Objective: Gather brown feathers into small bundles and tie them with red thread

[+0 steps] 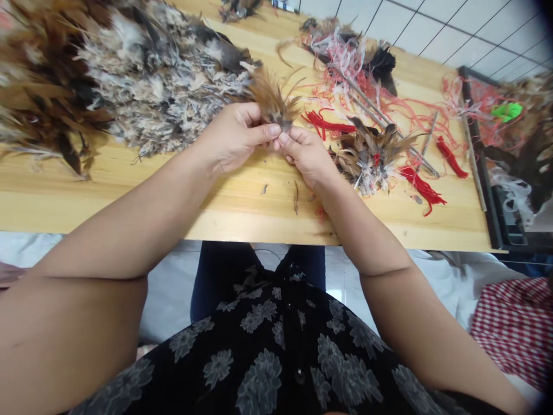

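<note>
A small bunch of brown feathers (276, 104) is pinched between my two hands above the wooden table, its tips fanning upward and away from me. My left hand (244, 129) closes thumb and fingers on its lower left side. From the right, my right hand (305, 151) grips the base with thumb and forefinger, and the two thumbs nearly meet. The quill ends are hidden by my fingers. Just right of my right hand lies a tied cluster of feathers (374, 155) with a bit of red at its middle. Behind it rest red thread bundles (326, 123).
Big heaps of grey fluffy feathers (155, 86) and brown feathers (43, 86) cover the table's left. Tangled pink strings (337, 52) and metal rods (367, 104) lie at the back right. A dark-framed tray (479, 167) stands at the right end, beside a red tassel (451, 157).
</note>
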A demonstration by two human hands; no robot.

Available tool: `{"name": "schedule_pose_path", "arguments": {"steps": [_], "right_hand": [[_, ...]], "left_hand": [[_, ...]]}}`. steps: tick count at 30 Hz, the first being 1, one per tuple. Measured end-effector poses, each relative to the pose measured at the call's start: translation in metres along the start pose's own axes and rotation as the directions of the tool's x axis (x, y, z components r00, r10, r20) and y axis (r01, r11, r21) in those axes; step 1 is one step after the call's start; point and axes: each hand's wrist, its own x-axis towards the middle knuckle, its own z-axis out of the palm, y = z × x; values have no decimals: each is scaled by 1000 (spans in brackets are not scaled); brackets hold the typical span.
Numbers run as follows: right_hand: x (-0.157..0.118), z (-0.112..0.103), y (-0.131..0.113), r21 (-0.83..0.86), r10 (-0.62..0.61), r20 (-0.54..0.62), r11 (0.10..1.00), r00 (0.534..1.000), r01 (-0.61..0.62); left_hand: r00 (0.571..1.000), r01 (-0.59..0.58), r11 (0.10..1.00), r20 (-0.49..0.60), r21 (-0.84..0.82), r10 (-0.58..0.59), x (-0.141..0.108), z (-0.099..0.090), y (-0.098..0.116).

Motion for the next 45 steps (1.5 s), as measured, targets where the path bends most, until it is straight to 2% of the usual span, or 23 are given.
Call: {"name": "schedule_pose_path", "arguments": {"steps": [6, 9, 15, 19, 21, 23, 25, 26, 27, 29, 33, 36, 37, 38, 40, 43, 45], "right_hand": [[-1, 1, 3, 61, -5, 53, 998, 999, 2], [0, 1, 4, 86, 22, 65, 996, 998, -27], [-2, 5, -5, 88, -11, 45, 996, 999, 7], [-1, 6, -15, 115, -51, -4, 992, 999, 51], [2, 2, -20, 176, -79, -47, 981, 996, 86], [7, -6, -25, 261, -43, -111, 963, 993, 71], [12, -17, -27, 321, 57, -169, 947, 984, 0], [15, -22, -27, 332, 42, -183, 943, 982, 21], [17, -28, -27, 351, -35, -153, 932, 988, 88], [19, -37, -27, 342, -76, -189, 930, 979, 138], [15, -54, -36, 359, -26, -366, 918, 930, 166], [9, -65, -44, 461, -23, -471, 846, 882, 269], [8, -68, -45, 476, -36, -441, 838, 897, 268], [8, -71, -45, 491, -16, -478, 824, 878, 282], [9, -74, -42, 475, -39, -473, 830, 880, 292], [13, -73, -37, 422, -65, -483, 856, 873, 297], [14, -72, -36, 369, -122, -473, 872, 873, 322]], "left_hand": [[990, 63, 997, 127, 41, -68, 0, -7, 2], [990, 83, 996, 107, 35, -86, 1, -10, 2], [999, 20, 999, 49, 31, -21, 1, -9, -1], [998, -56, 994, 0, 96, 56, 1, -12, -1], [994, -103, 973, -17, 208, 109, 2, -13, -1], [987, -147, 908, -3, 391, 162, 4, -10, 0], [978, -201, 797, 73, 569, 195, 11, -3, 1], [971, -236, 734, 125, 636, 204, 16, 2, 1], [963, -269, 676, 179, 686, 202, 23, 7, 1], [946, -324, 568, 259, 757, 194, 41, 18, -2], [944, -325, 487, 307, 811, 119, 82, 35, -22], [946, -305, 479, 319, 823, 55, 99, 42, -43], [945, -308, 477, 323, 823, 51, 102, 44, -49], [943, -315, 477, 329, 820, 57, 103, 45, -54], [935, -338, 486, 347, 806, 75, 105, 45, -60], [931, -342, 522, 359, 782, 72, 108, 36, -55], [948, -285, 587, 315, 758, 52, 110, 25, -42]]}}
